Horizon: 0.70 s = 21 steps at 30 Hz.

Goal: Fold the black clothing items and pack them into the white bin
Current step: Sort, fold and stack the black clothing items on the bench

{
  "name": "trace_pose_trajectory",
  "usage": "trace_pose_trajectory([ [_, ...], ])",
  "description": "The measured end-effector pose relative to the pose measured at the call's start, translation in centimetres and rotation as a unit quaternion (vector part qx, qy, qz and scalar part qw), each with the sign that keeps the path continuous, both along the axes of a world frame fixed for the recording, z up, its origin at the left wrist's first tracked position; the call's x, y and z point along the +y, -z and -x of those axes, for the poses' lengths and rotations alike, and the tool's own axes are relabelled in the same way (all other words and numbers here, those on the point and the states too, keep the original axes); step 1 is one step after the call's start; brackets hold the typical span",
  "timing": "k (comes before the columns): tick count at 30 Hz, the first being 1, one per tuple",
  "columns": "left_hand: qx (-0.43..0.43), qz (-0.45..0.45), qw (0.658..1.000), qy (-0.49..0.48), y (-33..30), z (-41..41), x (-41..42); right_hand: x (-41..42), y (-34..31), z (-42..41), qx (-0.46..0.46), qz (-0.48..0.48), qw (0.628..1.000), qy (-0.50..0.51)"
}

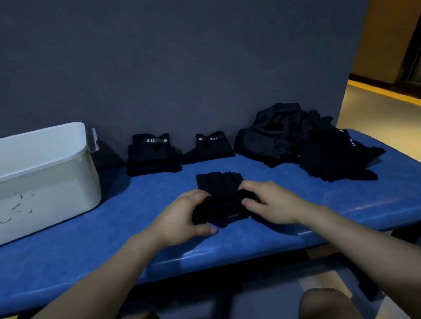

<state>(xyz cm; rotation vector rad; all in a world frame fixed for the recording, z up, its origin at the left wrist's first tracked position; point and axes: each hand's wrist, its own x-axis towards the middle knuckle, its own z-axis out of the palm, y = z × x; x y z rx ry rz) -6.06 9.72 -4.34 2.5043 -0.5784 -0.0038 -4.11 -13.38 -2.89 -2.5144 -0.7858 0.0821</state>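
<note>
A black glove [220, 185] is laid on the blue bench [80, 247], about midway along it and closer to the front edge than to the back. Its long axis runs from the front edge toward the back, with the short finger ends pointed at the back wall. The near cuff end is bunched up and is gripped from both sides: the fingers of the left hand [182, 218] are curled round its left side, and the fingers of the right hand [270, 202] are curled over its right side, thumb pressed on the fabric.

A white bin [30, 183] is set at the left end of the bench, its long side turned to the front edge, with black scribbles seen on that wall. Along the back edge, two folded black stacks are placed: a taller stack [152, 157] just right of the bin and a lower stack [210, 147] beside it, each topped by a label reading 5.11. At the right end, a loose heap of black clothing [311, 144] is piled from the back edge toward the middle of the bench.
</note>
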Motion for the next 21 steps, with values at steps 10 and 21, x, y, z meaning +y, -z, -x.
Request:
trace_pose_trajectory([
  [10,0.078,0.248,0.953,-0.155,0.1,-2.4,-1.9,0.9,0.7,-2.9,0.163,-0.218,0.960,0.063],
  [21,0.072,0.083,0.962,-0.249,0.4,-4.2,-3.0,2.4,1.4,-5.5,0.144,-0.162,0.937,0.272],
])
